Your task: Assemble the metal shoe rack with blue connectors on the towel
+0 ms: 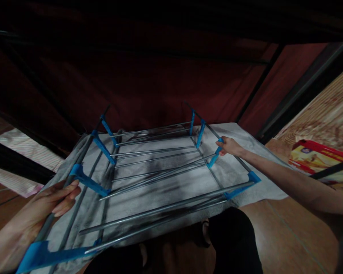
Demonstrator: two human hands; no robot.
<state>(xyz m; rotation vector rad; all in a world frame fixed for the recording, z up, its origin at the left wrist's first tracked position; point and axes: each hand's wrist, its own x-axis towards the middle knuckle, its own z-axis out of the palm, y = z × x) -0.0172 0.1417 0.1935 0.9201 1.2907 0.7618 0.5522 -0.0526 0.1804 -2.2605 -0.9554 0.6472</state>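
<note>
A partly joined rack (160,207) of grey metal tubes and blue plastic brackets lies across a grey-white cloth (148,160) in front of me. My left hand (64,198) is closed around the left side tube, just below a blue bracket (88,180). On the far right side, my right hand (228,146) grips a blue bracket (214,158) where it meets the side tube. Several thin crossbars run between the two sides, some of them slanting. The near thick tube (165,208) reaches the right corner bracket (246,185); its left end lies free of the left corner bracket (54,255).
Dark red panels with a black frame (258,83) rise behind the cloth. A red and yellow box (317,160) stands on the right. Pink-edged striped fabric (25,163) lies at left. My black-clad legs (231,239) are at the near edge, above a brown floor (282,228).
</note>
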